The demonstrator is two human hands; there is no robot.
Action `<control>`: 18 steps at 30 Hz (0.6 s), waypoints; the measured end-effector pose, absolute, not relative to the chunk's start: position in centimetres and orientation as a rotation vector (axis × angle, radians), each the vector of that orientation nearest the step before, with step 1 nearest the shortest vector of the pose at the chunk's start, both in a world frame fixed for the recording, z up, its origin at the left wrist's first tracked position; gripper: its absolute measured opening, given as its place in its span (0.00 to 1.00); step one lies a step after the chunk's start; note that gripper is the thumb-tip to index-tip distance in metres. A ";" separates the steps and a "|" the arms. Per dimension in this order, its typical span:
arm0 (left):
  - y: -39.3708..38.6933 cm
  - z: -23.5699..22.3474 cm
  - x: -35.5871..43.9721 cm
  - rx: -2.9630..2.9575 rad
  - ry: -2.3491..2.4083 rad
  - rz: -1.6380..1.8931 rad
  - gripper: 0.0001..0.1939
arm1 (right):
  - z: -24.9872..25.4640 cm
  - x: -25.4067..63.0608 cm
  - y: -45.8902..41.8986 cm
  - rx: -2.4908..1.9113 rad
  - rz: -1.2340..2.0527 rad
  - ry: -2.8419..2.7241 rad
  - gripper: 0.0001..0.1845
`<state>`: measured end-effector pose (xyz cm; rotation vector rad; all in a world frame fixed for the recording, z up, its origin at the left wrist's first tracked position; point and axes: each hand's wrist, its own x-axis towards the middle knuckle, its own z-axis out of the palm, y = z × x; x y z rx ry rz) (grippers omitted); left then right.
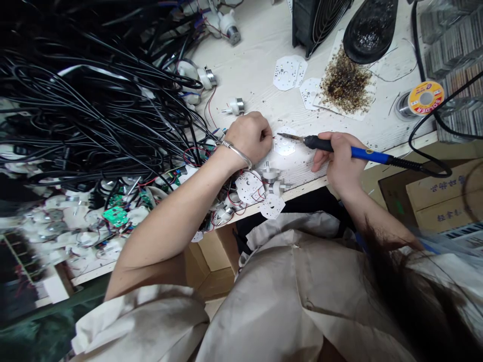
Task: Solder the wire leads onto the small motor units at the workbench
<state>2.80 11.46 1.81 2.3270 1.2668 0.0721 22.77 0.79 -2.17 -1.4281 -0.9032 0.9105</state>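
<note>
My right hand (341, 156) is closed round a blue and black soldering iron (320, 144). The iron's tip points left, over a white circuit board (285, 145) that lies on the bench. Just left of that board is my left hand (251, 136), with a metal bangle at the wrist. Its fingers are curled in a pinch, and a short bit of red wire seems to show at the fingertips; what they hold is mostly hidden. A small motor (236, 106) lies behind my left hand. Near my left wrist are more white boards (249, 187) with motors and thin red wires.
Black cables (113, 95) are heaped at the left, with motors and green boards (115, 216) below. At the back stand a black fan (317, 22) and a dark iron rest (372, 30) beside a residue-covered pad (345, 83). A solder spool (426, 98) sits right, near the iron's cord (415, 133).
</note>
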 end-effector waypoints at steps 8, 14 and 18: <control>11.4 1.6 2.8 2.323 1.277 0.089 0.07 | -2.0 22.2 -0.2 -1.343 0.748 -1.043 0.22; 11.0 2.9 3.7 2.373 1.316 -0.116 0.09 | -2.2 21.3 0.1 -1.265 0.480 -1.677 0.18; 9.9 4.7 4.3 2.343 1.352 -0.364 0.12 | -2.7 21.1 0.1 -1.322 0.266 -1.868 0.17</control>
